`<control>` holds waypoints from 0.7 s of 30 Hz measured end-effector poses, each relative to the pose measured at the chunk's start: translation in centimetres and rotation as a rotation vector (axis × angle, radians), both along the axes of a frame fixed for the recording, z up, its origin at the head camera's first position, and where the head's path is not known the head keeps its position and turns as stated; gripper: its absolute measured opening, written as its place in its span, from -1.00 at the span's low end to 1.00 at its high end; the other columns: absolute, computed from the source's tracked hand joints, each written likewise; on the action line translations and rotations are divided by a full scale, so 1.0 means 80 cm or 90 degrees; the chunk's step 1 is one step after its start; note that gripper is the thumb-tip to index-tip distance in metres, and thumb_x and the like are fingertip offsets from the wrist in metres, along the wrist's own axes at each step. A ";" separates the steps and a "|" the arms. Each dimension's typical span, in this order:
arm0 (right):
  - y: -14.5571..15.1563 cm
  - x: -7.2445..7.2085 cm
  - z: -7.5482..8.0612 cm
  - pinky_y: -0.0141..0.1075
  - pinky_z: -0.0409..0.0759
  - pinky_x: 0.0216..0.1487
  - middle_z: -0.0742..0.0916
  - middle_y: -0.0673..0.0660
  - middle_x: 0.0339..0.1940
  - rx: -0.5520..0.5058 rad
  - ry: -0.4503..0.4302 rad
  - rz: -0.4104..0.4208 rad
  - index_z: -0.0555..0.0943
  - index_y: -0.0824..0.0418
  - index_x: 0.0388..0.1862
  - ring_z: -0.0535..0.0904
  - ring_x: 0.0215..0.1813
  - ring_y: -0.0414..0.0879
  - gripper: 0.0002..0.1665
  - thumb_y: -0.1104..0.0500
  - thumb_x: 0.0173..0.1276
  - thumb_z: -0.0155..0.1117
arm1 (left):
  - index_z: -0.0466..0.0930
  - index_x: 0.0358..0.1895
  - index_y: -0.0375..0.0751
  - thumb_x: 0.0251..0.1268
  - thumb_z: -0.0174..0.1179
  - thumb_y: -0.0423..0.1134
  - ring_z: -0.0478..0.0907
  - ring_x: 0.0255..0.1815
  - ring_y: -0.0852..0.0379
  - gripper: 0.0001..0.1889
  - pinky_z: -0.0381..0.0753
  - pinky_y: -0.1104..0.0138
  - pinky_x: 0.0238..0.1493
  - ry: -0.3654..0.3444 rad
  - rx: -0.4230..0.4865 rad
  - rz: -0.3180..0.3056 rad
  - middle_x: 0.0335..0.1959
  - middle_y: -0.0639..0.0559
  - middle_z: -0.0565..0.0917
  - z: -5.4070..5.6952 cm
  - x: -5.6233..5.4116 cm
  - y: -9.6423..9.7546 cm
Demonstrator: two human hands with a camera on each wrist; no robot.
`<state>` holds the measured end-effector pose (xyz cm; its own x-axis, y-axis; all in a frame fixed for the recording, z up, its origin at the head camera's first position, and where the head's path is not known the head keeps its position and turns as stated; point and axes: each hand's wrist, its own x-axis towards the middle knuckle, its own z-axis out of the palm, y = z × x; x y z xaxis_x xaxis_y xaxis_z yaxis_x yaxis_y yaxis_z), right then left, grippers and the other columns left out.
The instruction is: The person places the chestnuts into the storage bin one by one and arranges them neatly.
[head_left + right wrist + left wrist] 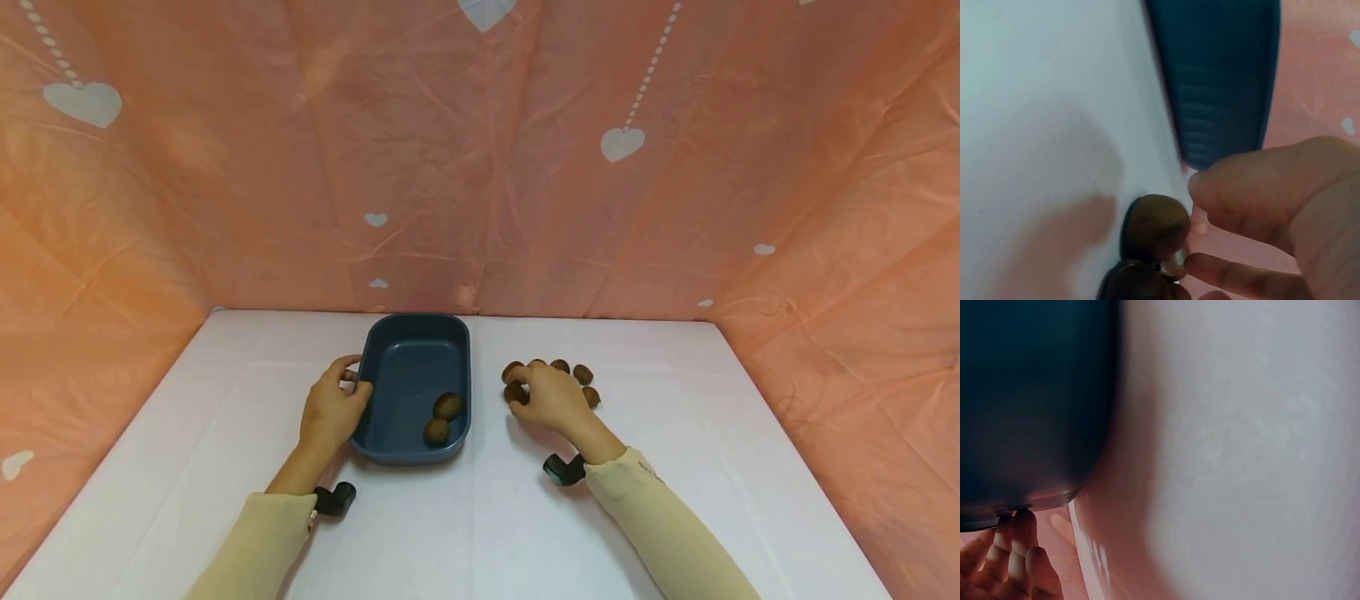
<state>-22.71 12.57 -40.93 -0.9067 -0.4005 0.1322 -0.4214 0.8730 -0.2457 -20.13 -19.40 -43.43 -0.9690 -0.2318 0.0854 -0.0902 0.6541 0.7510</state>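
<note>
A dark blue rectangular tub (420, 375) stands on the white table, with two brown chestnuts (447, 406) in its near right corner. At its left wall my left hand (335, 408) holds the rim, thumb over the edge and fingers outside. The left wrist view has those fingertips (1024, 519) against the tub's outer wall. My right hand (553, 396) reaches over a group of several chestnuts (582, 374) right of the tub, partly covering them. In the right wrist view, thumb and fingers are spread apart beside a chestnut (1159, 226), one fingertip right at its side.
White cloth covers the table (480, 533). An orange curtain (480, 167) with pale hearts hangs at the back and both sides. Each wrist carries a small black camera (564, 470) below the sleeve cuff.
</note>
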 end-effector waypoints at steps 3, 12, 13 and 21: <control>-0.001 -0.002 -0.003 -0.20 0.38 -0.50 0.70 0.05 -0.21 0.013 -0.009 -0.009 0.66 -0.06 -0.06 0.50 -0.35 -0.03 -0.59 0.10 0.02 0.38 | 0.42 0.29 -0.05 0.26 0.06 -0.18 0.54 -0.17 -0.04 -0.51 0.44 0.26 -0.25 0.001 -0.001 0.000 -0.01 -0.18 0.58 0.000 0.000 0.000; -0.002 -0.011 -0.012 -0.22 0.36 -0.55 0.69 0.03 -0.26 0.034 -0.012 -0.010 0.65 -0.07 -0.04 0.49 -0.38 -0.05 -0.56 0.14 0.01 0.39 | 0.41 0.29 -0.05 0.26 0.05 -0.18 0.55 -0.14 -0.05 -0.51 0.44 0.24 -0.24 -0.001 -0.003 -0.002 -0.01 -0.18 0.58 0.001 0.001 0.000; -0.002 -0.012 -0.013 -0.22 0.37 -0.55 0.69 0.03 -0.26 0.037 -0.008 -0.010 0.65 -0.08 -0.05 0.50 -0.37 -0.05 -0.55 0.14 0.00 0.39 | 0.41 0.29 -0.05 0.26 0.05 -0.17 0.55 -0.14 -0.05 -0.51 0.44 0.24 -0.23 -0.002 -0.003 -0.001 0.00 -0.18 0.58 0.001 0.001 0.000; -0.002 -0.018 -0.017 -0.22 0.38 -0.54 0.70 0.05 -0.27 0.043 -0.018 -0.014 0.66 -0.08 -0.05 0.52 -0.38 -0.03 -0.54 0.18 -0.02 0.40 | 0.41 0.29 -0.03 0.26 0.06 -0.17 0.55 -0.14 -0.04 -0.51 0.44 0.24 -0.23 -0.007 -0.002 0.000 0.00 -0.16 0.57 0.001 0.001 0.000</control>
